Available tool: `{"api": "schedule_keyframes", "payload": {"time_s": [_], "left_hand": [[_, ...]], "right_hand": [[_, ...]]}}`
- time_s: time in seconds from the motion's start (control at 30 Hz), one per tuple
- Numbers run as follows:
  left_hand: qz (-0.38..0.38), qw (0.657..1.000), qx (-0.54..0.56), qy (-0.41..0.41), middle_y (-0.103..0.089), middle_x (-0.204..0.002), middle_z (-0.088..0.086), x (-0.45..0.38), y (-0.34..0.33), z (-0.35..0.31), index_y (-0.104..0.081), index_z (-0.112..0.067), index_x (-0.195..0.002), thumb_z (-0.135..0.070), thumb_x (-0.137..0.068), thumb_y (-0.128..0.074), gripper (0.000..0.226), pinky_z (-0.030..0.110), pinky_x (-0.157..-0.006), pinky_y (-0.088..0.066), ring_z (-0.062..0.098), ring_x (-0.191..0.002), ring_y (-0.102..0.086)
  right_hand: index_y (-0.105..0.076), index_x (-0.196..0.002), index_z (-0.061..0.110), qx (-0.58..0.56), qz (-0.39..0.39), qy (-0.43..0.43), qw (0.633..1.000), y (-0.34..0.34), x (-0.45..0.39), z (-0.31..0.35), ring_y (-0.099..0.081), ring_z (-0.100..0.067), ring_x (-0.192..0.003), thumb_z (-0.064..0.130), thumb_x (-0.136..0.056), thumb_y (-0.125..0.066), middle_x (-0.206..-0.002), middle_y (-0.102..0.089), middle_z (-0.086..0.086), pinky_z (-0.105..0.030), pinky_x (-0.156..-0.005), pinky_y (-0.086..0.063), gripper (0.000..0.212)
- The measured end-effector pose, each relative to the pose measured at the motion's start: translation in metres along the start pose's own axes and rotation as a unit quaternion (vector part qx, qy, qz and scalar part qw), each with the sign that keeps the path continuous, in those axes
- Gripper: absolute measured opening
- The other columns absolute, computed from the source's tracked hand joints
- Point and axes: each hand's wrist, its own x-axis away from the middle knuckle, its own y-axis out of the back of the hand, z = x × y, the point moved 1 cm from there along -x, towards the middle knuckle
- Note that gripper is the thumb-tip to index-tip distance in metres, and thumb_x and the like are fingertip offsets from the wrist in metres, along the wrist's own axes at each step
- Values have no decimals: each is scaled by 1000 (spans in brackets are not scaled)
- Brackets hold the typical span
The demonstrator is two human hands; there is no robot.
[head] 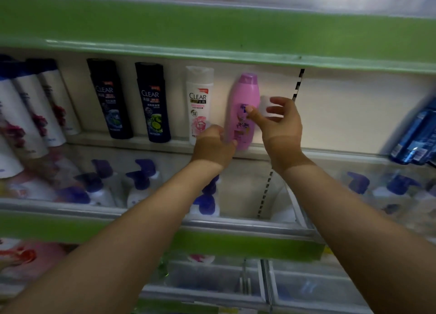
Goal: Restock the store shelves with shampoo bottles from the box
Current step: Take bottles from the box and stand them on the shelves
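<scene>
Pink, smooth, rounded plastic shampoo bottle (244,106) stands upright on the white shelf (330,152); my left hand (213,146) curls round its base, my right hand (277,122) pinches a white-capped bottle (264,106) beside it.

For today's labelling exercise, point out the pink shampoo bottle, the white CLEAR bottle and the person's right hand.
pink shampoo bottle (245,90): head view, upper body below the cap.
white CLEAR bottle (199,96): head view, front label.
right hand (279,122): head view, back of the hand.
</scene>
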Motion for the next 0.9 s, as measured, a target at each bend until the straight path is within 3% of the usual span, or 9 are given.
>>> {"api": "schedule_keyframes", "payload": {"time_s": [0.1,0.23,0.37,0.5,0.6,0.73,0.9], "left_hand": [[-25,1000,6,1,-61,-111,2,25,19,-5,-56,-11,-121,-19,-89,-62,34,21,-83,-41,16,-102,-57],[-53,996,68,8,-64,-102,-1,61,52,-9,-59,-15,-115,-17,-87,-64,29,27,-85,-49,17,-96,-62],[-63,995,81,-17,-63,-94,-6,99,98,-6,-58,-17,-113,-19,-89,-62,24,31,-82,-55,13,-88,-63],[-78,994,77,-29,-63,-96,-6,137,144,14,-57,-18,-106,-18,-90,-61,17,35,-85,-55,10,-89,-63],[-72,994,82,-17,-64,-98,-4,163,180,39,-57,-19,-105,-19,-90,-61,16,34,-84,-55,11,-89,-64],[-46,996,73,-3,-63,-96,-7,196,229,83,-57,-19,-105,-18,-91,-60,14,18,-70,-54,4,-84,-61],[-2,999,32,8,-64,-93,-4,228,279,151,-59,-16,-103,-17,-91,-60,12,19,-71,-49,7,-83,-61]], "right_hand": [[-56,-98,16,-35,-25,-2,999,-7,27,14,-56,-8,-74,23,-80,-78,-94,-61,-1,-11,-59,-47,29],[-58,-85,21,-67,2,-29,997,-23,65,37,-60,-19,-81,22,-82,-75,-81,-62,4,-38,-80,-53,18],[-61,-90,15,-100,38,-39,994,-39,112,64,-59,-12,-74,20,-83,-75,-77,-62,5,-38,-75,-54,17],[-63,-96,12,-84,82,-53,992,-53,165,84,-65,-24,-86,20,-85,-72,-86,-64,-3,-47,-88,-55,17],[-62,-92,15,-94,110,-85,986,-68,208,93,-62,-19,-75,17,-87,-70,-84,-62,-3,-38,-77,-56,9],[-64,-98,13,-72,126,-126,981,-94,268,94,-63,-8,-67,22,-89,-68,-86,-64,-1,-24,-67,-55,13],[-63,-98,14,-65,112,-181,975,-136,342,87,-61,-5,-61,21,-90,-66,-85,-63,-1,-18,-60,-51,11]]}}
